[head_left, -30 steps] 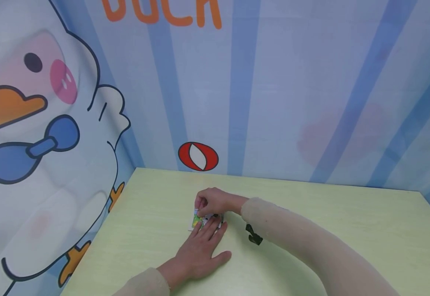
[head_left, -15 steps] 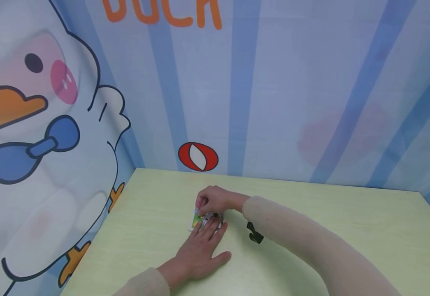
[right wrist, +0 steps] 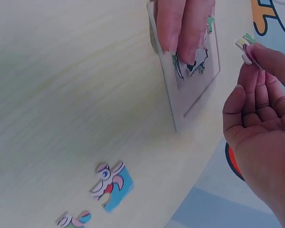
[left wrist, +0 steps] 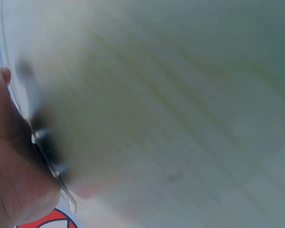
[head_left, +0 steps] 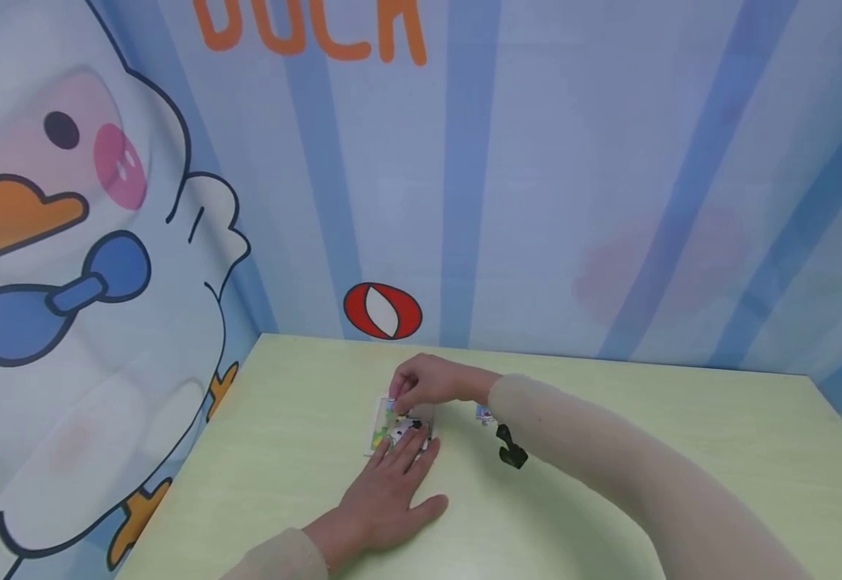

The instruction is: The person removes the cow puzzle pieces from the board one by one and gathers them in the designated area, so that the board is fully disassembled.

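Note:
My left hand (head_left: 387, 493) lies with its fingers extended over the near end of a small jigsaw puzzle tray (head_left: 426, 412); its fingertips press on the fitted puzzle pieces. My right hand (head_left: 431, 380) is bent over the tray's far end. In the right wrist view, its thumb and fingers pinch a small puzzle piece (right wrist: 247, 45) with green and yellow on it, held above the tray. Bare pale board (right wrist: 190, 107) shows at the far end of the tray there. At the left edge of the left wrist view is part of my left hand (left wrist: 19, 166), with most of that view blurred.
Loose puzzle pieces lie right of the tray: a blue and white one (right wrist: 118, 187) and another (right wrist: 73, 220) cut off by the frame. A black clip (head_left: 511, 447) hangs under the right sleeve (head_left: 595, 443). Behind the pale yellow table (head_left: 304, 403) stands a printed backdrop (head_left: 537, 201).
My right hand has shifted slightly back and to the right, uncovering more of the tray's far end. A loose piece now shows beside the right sleeve. The left hand stays on the tray.

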`<state>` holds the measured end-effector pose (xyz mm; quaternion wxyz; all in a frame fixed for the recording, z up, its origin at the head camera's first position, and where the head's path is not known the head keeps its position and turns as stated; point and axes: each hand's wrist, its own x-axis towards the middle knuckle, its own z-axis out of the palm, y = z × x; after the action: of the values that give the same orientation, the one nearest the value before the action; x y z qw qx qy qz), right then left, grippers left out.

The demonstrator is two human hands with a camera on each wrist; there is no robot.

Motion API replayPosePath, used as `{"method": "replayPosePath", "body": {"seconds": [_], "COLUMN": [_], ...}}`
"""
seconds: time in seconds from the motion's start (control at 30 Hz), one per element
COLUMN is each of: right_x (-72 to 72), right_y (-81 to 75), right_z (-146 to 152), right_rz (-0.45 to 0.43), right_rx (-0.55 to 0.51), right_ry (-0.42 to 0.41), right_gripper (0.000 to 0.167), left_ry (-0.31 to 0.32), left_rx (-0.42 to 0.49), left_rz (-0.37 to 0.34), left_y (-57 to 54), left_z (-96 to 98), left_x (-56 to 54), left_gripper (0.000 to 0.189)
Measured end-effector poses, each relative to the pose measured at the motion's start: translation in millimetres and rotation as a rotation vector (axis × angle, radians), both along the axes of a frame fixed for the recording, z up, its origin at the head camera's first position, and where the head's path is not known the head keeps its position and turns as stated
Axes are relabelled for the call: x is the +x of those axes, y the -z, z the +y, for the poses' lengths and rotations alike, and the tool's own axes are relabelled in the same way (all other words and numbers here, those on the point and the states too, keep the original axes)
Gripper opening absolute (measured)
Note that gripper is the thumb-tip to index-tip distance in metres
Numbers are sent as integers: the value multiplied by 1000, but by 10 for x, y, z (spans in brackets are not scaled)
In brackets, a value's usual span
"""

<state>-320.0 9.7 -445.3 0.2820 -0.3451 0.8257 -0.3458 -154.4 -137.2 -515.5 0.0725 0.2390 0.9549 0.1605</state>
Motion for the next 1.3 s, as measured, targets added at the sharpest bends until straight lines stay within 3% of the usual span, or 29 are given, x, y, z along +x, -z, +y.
{"method": "replayPosePath", "body": {"seconds": [0.2,0.5,0.63,1.3], "right_x": [-43,-56,-45,53], "right_y": [-30,-59,-41,41], "right_z": [151,426,552,1093], "right_rz": [-26,-54,-60,-54], "right_rx": [-11,9,3,38], "right_ry": [13,46,61,93], "right_gripper": [12,13,12,10], "left_ry": [5,-11,-19,-3], "left_rx": [23,9,9,11], "left_rz": [12,-19,-21,-32], "left_y": [46,-28,10,-80], "left_z": [-14,6,10,26], "left_x": [-10,0,-9,19], "left_gripper": [81,81,81,79]}}
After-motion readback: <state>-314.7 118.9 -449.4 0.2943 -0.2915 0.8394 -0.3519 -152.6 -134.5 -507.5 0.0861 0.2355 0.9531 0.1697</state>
